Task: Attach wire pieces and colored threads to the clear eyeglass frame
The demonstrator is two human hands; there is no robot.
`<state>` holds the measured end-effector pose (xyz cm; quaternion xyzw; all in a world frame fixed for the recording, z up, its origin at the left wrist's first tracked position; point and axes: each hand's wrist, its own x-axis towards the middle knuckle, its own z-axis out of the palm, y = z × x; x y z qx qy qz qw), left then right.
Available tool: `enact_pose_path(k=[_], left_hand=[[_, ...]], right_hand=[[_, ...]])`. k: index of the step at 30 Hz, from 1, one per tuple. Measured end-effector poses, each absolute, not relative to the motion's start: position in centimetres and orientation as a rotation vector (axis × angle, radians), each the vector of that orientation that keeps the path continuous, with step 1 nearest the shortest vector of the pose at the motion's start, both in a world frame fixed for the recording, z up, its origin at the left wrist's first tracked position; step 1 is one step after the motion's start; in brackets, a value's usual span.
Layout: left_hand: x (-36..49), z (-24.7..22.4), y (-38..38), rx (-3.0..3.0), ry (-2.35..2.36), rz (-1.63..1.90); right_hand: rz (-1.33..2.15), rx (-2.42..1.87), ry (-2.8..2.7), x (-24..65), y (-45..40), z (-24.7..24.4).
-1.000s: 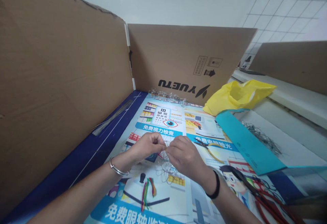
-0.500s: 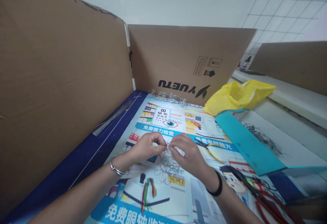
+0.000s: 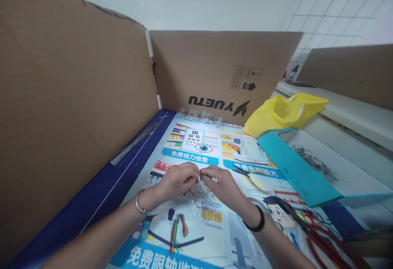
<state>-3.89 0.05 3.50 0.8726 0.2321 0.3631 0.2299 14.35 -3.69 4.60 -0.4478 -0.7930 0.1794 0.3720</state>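
Just above the printed sheet, my left hand (image 3: pixel 181 179) is closed in a pinch, its wrist wearing a silver bangle. My right hand (image 3: pixel 219 181) pinches too, its fingertips almost meeting those of the left. Between and below them is a loose tangle of thin silvery wire (image 3: pixel 201 207), whose strands run up to the fingers. A short bit of red shows under the left fingers. The exact spot of the grip is too small to make out. Nearer to me lies a small bunch of red, yellow and green cords (image 3: pixel 176 232).
Yellow-handled pliers (image 3: pixel 253 179) and large red-handled scissors (image 3: pixel 316 230) lie to the right. A teal box (image 3: pixel 294 170) holds more wire, beside a yellow bag (image 3: pixel 285 111). Cardboard panels (image 3: pixel 221 68) wall off the left and back. Straight wires (image 3: pixel 135 142) and a wire cluster (image 3: pixel 199 115) lie farther off.
My hands have turned and drawn closer together, fingertips now almost touching, with the right fingers straighter. The view has shifted slightly. Tools, cords and box stay put.
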Motion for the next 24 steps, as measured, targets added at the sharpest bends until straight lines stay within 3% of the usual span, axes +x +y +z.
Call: enact_pose_path(k=[9,24], left_hand=[[-3.96,3.2,0.28,2.515,0.414,1.218],[-3.85,4.01,0.25,2.321,0.591,1.082]], right_hand=[[0.867,-1.187,-1.817,14.52,-3.28,4.13],[0.908,-1.246,-1.658,14.4,-3.52,4.16]])
